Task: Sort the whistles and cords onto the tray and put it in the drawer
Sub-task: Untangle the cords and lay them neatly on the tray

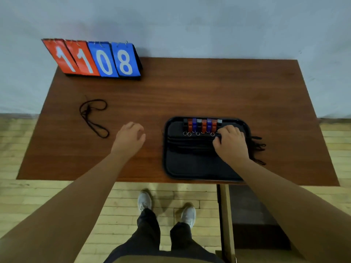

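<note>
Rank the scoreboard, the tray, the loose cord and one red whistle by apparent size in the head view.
1. tray and scoreboard: too close to rank, scoreboard sits farther away
2. loose cord
3. red whistle

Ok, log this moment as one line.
right hand on cords in tray | whistles rowed at far edge | left hand empty, over table | loose cord left on table

Brown wooden tabletop (190, 92): middle bare. Obstacles: red-and-blue flip scoreboard (95, 59) far left; loose black cord (91, 114) left; black plastic tray (190, 168) near right.
</note>
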A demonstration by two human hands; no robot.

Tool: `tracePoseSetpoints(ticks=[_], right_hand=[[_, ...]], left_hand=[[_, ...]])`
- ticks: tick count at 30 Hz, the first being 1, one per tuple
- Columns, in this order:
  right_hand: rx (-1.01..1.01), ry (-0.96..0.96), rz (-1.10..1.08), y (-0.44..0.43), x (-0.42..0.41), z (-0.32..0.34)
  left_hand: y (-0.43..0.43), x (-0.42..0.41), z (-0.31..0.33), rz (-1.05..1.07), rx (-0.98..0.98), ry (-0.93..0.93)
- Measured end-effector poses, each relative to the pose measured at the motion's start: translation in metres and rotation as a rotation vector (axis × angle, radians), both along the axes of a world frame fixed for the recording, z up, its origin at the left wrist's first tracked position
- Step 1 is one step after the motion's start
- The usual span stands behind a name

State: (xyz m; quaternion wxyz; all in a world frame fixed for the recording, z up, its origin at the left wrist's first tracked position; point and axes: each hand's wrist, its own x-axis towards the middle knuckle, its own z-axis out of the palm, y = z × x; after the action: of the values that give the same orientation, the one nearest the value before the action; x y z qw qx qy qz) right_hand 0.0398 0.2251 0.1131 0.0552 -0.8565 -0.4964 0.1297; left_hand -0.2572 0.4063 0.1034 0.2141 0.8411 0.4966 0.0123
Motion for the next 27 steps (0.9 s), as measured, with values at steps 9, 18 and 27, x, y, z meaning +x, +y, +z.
tracePoseSetpoints(ticks=[9,18,27], right_hand=[[0.007,0.153,0.179,0.142,-0.134,0.028],[-0.106,0.218,0.314,0.235,-0.252,-0.008],[-0.291,0.164,0.331,0.277,-0.324,-0.055]], left_hand=[[0.072,-0.114,0.015,0.270,-0.015,0.005],[0.136,-0.185,-0.017,0.349,-0.120,-0.022],[0.192,-0.191,-0.053,0.021,-0.155,0.039]])
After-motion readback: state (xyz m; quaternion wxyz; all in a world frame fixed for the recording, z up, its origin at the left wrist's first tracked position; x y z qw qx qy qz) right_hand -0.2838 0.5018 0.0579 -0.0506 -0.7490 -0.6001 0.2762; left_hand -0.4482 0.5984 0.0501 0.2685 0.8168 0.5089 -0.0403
